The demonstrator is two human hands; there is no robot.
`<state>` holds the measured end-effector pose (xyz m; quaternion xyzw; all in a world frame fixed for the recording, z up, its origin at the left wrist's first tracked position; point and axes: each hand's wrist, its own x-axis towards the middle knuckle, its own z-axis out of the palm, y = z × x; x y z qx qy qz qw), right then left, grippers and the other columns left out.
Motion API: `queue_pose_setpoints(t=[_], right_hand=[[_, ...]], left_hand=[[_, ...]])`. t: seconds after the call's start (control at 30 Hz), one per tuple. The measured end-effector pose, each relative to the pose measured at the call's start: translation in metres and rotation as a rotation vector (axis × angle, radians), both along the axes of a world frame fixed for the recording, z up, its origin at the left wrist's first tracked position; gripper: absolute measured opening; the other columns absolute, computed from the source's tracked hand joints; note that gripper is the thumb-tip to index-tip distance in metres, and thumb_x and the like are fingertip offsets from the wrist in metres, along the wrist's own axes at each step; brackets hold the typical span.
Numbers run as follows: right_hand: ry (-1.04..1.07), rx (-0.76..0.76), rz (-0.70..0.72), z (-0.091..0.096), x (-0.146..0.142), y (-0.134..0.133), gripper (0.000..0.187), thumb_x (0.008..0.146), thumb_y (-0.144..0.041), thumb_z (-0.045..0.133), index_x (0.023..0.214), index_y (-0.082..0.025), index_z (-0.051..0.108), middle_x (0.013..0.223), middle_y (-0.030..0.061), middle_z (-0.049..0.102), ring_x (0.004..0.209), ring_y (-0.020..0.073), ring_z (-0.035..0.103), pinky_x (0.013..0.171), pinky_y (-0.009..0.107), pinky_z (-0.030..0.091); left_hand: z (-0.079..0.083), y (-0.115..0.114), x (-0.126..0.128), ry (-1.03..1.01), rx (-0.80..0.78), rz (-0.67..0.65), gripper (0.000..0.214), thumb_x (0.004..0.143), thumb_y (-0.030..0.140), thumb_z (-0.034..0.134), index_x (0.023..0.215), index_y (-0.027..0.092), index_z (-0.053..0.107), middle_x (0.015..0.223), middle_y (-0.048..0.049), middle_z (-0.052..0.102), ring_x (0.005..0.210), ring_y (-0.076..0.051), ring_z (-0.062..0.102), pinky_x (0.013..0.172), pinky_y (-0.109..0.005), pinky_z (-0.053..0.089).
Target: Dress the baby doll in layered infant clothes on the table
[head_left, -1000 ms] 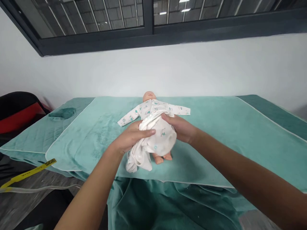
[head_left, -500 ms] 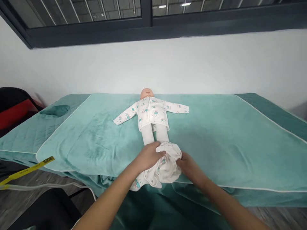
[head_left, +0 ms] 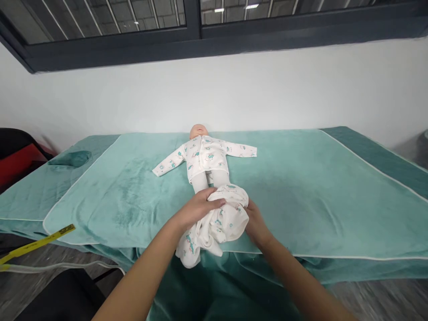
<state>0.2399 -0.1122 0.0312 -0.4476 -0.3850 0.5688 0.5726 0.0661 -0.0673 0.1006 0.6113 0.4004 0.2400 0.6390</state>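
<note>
A baby doll [head_left: 203, 154] lies on its back on a light teal towel [head_left: 301, 187], its head toward the wall. It wears a white printed top, with its pale legs showing below. Bunched white printed baby trousers [head_left: 219, 218] sit over the doll's lower legs, trailing past the towel's front edge. My left hand [head_left: 197, 207] grips the bunched waistband from the left with curled fingers. My right hand [head_left: 256, 223] holds the same garment from the right, its fingers partly hidden behind the cloth.
The towel covers a darker teal padded table [head_left: 377, 147] that stands against a white wall under a dark-framed window. A black and red chair [head_left: 16, 156] is at the far left. A yellow measuring tape [head_left: 36, 243] sticks out at lower left over the grey floor.
A second ago the trousers were bunched around the doll's hips; both hands slid them down to the feet, and they now sit bunched slightly higher over the lower legs.
</note>
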Motion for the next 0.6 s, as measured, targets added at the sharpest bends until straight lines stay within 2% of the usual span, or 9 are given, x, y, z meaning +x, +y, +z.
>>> queue_pose_setpoints(t=[0.17,0.33,0.4,0.5,0.6], right_hand=[[-0.094,0.034,-0.104,0.001,-0.002,0.02,0.044,0.073,-0.046,0.074,0.111,-0.023,0.07,0.119,0.0082,0.072,0.115,0.0309,0.063,0.101,0.046,0.048],[0.105,-0.065,-0.076,0.0,-0.002,0.023,0.04,0.071,-0.046,0.077,0.103,-0.024,0.069,0.105,0.0066,0.075,0.099,0.0287,0.067,0.088,0.041,0.052],[0.17,-0.102,-0.038,0.001,0.001,0.022,0.034,0.068,-0.045,0.078,0.094,-0.024,0.069,0.095,0.006,0.075,0.091,0.0283,0.068,0.082,0.039,0.053],[0.181,-0.106,0.068,0.003,0.006,0.021,0.029,0.068,-0.044,0.078,0.087,-0.025,0.068,0.087,0.0065,0.074,0.088,0.0294,0.067,0.076,0.038,0.053],[0.124,-0.074,0.162,0.003,0.009,0.024,0.029,0.073,-0.048,0.072,0.088,-0.024,0.068,0.089,0.0072,0.073,0.089,0.0294,0.067,0.076,0.037,0.053]], left_hand=[[-0.002,0.022,0.012,0.161,0.309,0.153,0.028,0.084,0.038,0.063,0.104,0.018,0.065,0.11,-0.0063,0.071,0.107,-0.027,0.063,0.096,-0.038,0.046],[0.001,0.026,0.022,0.25,0.478,0.157,0.023,0.087,0.034,0.057,0.104,0.021,0.064,0.108,-0.0057,0.071,0.104,-0.026,0.063,0.096,-0.038,0.045],[0.005,0.023,0.02,0.271,0.463,0.123,0.026,0.088,0.038,0.056,0.105,0.021,0.065,0.106,-0.006,0.071,0.101,-0.027,0.064,0.094,-0.04,0.045],[0.015,0.018,0.01,0.23,0.326,0.002,0.036,0.082,0.043,0.063,0.111,0.021,0.065,0.107,-0.0061,0.071,0.103,-0.028,0.063,0.092,-0.038,0.048],[0.023,0.017,0.001,0.181,0.215,-0.089,0.046,0.071,0.037,0.074,0.114,0.021,0.064,0.11,-0.0061,0.07,0.104,-0.027,0.064,0.087,-0.036,0.05]])
